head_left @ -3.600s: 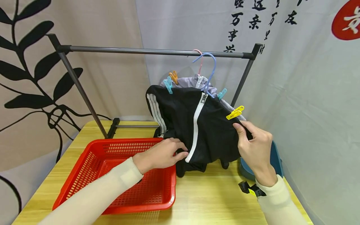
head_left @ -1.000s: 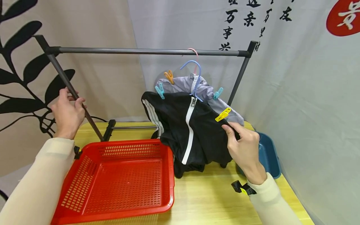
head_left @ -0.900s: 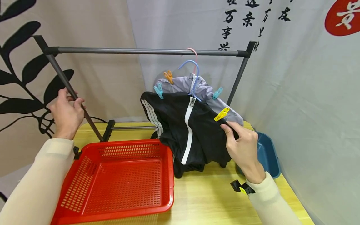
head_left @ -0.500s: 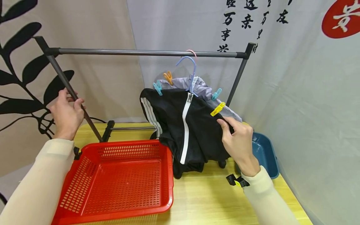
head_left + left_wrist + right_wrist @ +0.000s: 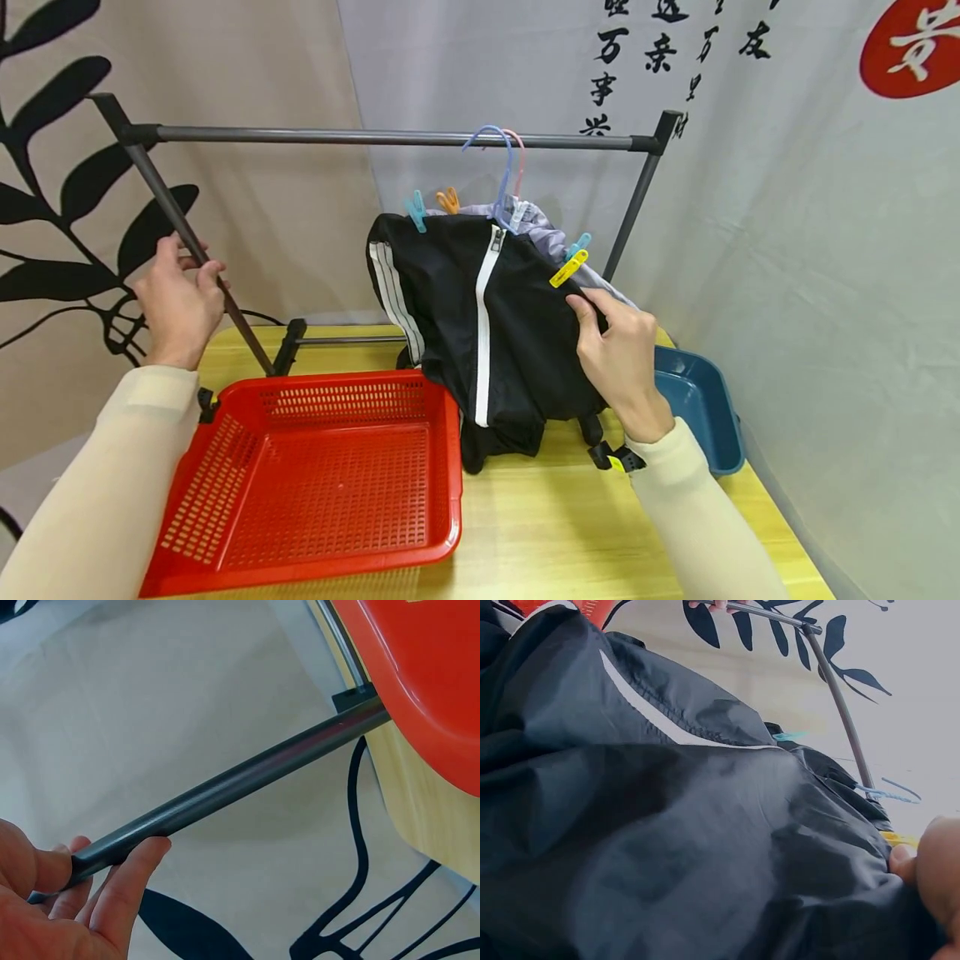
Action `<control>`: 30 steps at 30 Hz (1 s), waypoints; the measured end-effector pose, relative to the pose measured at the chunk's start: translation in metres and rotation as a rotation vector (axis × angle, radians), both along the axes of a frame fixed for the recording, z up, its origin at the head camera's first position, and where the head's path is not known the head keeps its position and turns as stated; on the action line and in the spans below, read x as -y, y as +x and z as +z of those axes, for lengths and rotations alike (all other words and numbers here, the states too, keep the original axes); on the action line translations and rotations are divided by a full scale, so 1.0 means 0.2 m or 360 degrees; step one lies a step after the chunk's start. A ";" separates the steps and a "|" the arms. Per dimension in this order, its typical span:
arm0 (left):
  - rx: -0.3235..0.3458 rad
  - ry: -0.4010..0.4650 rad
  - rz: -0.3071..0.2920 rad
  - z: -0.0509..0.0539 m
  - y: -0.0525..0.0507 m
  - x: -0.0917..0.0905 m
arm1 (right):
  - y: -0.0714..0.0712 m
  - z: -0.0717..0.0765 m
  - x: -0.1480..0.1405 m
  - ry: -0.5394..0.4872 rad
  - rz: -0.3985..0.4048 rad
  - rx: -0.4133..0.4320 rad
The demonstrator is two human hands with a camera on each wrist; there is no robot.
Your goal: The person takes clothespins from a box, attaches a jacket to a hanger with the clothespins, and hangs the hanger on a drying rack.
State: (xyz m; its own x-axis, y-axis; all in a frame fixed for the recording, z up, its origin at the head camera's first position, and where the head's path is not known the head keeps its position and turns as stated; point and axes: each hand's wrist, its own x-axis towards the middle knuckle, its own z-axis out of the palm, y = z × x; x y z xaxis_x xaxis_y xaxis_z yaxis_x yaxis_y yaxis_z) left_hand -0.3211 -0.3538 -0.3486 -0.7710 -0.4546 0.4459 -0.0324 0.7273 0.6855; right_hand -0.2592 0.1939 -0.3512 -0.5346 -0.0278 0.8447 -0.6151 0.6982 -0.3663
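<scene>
My left hand grips the slanted left post of a dark metal clothes rack; in the left wrist view, thumb and fingers lie round the post. With thumb and fingers, my right hand pinches the right edge of a black zip jacket with white sleeve stripes. Inside its collar sits a blue hanger, whose hook is level with the rail; whether it touches the rail I cannot tell. A light-blue clothespin and a yellow clothespin are on the jacket's shoulders.
Behind the jacket, a lilac garment hangs from the rail on a pink hanger, with orange and blue clothespins. A red basket stands front left on the wooden table, a blue bin at right.
My left hand has gone from the jacket to the rack post. My right hand has lifted the jacket up and left, bringing the blue hook from below the rail to its height.
</scene>
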 end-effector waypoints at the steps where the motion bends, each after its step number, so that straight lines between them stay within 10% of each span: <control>1: -0.0002 0.0007 -0.0004 0.00 0.00 0.00 | -0.01 0.01 0.01 -0.0003 0.0004 -0.0004; 21: -0.0009 0.0057 0.0016 0.00 -0.01 0.00 | -0.17 0.13 0.23 0.0033 0.0024 0.0013; 30: -0.0020 0.0026 0.0039 0.00 -0.02 0.00 | -0.40 -0.14 0.21 0.0119 0.0079 -0.0010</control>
State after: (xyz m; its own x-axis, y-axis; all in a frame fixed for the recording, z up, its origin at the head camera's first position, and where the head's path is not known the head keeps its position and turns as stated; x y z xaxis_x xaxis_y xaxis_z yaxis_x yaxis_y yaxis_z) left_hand -0.3249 -0.3545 -0.3488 -0.7538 -0.4807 0.4480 -0.0412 0.7150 0.6979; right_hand -0.3399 0.1518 -0.3802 -0.5258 -0.1175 0.8425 -0.6517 0.6922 -0.3102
